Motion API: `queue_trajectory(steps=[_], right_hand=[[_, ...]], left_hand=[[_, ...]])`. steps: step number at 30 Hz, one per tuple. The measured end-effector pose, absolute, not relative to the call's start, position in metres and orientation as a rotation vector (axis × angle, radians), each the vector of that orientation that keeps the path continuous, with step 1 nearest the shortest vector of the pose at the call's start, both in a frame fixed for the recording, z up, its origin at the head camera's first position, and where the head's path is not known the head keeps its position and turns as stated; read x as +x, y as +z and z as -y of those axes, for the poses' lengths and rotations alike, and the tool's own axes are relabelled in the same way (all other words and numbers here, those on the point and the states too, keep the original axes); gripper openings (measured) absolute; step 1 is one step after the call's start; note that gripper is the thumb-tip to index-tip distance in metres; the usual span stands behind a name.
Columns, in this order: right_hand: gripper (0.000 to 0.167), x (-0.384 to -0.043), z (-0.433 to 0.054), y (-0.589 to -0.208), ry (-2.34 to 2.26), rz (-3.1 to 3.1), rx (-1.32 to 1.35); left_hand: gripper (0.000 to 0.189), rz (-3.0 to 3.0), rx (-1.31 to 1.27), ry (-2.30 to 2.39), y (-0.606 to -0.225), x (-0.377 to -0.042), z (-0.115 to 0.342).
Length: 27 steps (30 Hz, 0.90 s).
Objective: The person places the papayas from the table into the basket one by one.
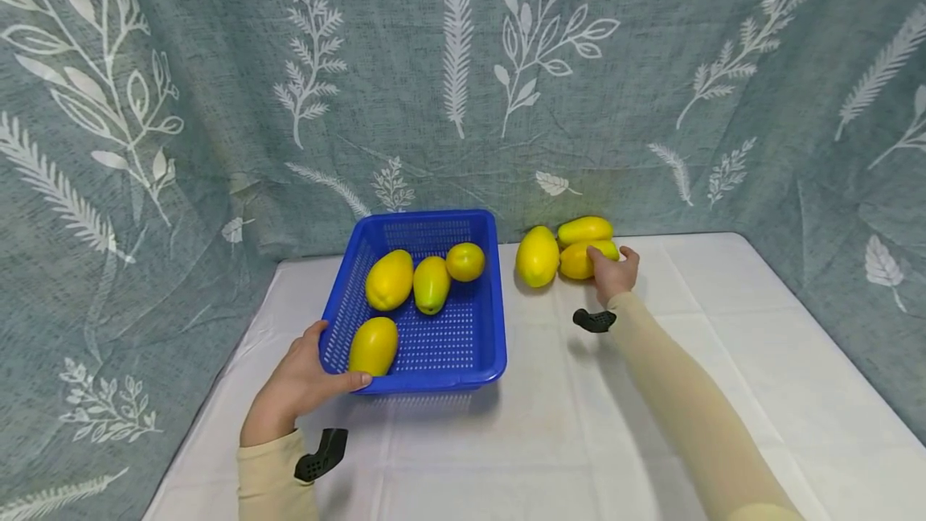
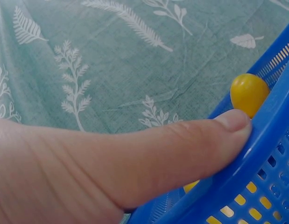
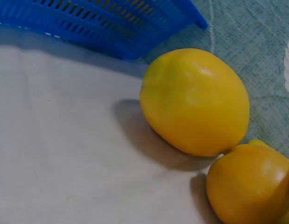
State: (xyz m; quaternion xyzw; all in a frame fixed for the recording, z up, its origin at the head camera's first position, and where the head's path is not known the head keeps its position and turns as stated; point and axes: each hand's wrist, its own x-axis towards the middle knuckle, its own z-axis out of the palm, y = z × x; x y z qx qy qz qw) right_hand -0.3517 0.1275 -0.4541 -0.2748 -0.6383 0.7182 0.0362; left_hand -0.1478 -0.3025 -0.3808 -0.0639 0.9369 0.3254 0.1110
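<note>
Your left hand (image 1: 309, 372) gripping a blue basket (image 1: 441, 381) by its near left corner, four yellow fruits (image 1: 391, 280) inside, your right hand (image 1: 615, 273) grasping a fifth fruit (image 1: 576, 262) on the desk (image 1: 564, 424), right of the basket, two loose fruits (image 1: 538, 257) alongside.

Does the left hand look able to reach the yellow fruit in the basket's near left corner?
Probably yes: the left hand holds the blue basket beside that yellow fruit, whose top lies uncovered, though the hand would need to let go first.
</note>
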Motion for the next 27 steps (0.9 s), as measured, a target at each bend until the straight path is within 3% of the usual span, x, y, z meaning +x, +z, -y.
queue_trajectory(steps=[8, 18, 27], right_hand=[[0.074, -0.346, -0.116, -0.455, 2.096, 1.923, -0.851], [0.054, -0.347, -0.113, -0.458, 1.964, 1.918, -0.777], [0.074, -0.346, -0.115, -0.455, 1.96, 2.009, -0.778]], left_hand=[[0.119, -2.752, -0.191, 0.969, -0.382, -0.148, 0.303], [0.119, -2.754, -0.181, 0.962, -0.38, -0.147, 0.302], [0.119, -2.751, -0.19, 0.97, -0.381, -0.147, 0.301]])
